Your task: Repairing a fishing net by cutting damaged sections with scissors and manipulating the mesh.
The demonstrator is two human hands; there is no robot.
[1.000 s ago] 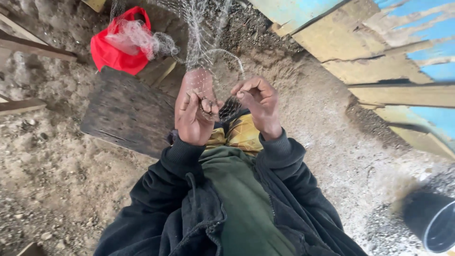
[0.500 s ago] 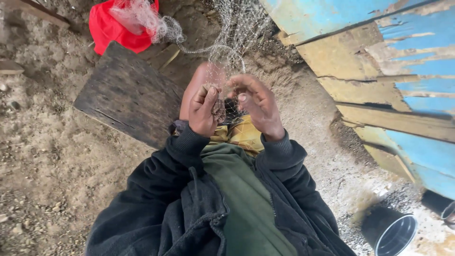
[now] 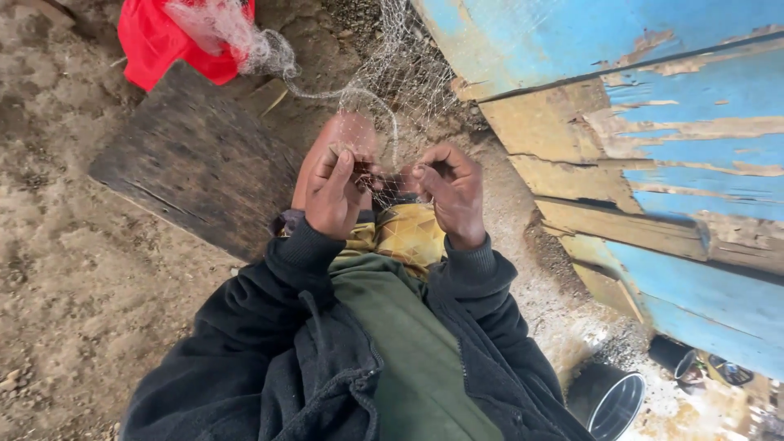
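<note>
A fine pale net [image 3: 392,90] hangs in front of the person, its mesh stretched from the upper part of the view down to the two hands, which meet just above the lap. The left hand [image 3: 335,192] is closed on the net, thumb and fingers pinching a dark bunch of mesh. The right hand [image 3: 449,192] faces it, fingers curled and pinching the same bunch from the other side, so the hands nearly touch. A thicker strand of the net loops over the left hand and runs up and away to the left.

There it ends in a wad of mesh lying on a red bag [image 3: 163,45] on the ground. Between the bag and the hands lies a dark weathered board [image 3: 196,163], flat on the dirt [image 3: 73,286]. Under the hands shows a yellow patterned cloth [image 3: 408,233], and below it a green garment [image 3: 408,351] inside an open black jacket [image 3: 269,359] whose sleeves reach to both wrists.

To the right stands a wall of planks [image 3: 653,147] with peeling blue paint over bare wood. Near its foot, at the lower right, a dark metal pot [image 3: 608,400] sits on pale gravelly ground, with a smaller dark container [image 3: 671,355] just beyond it.
</note>
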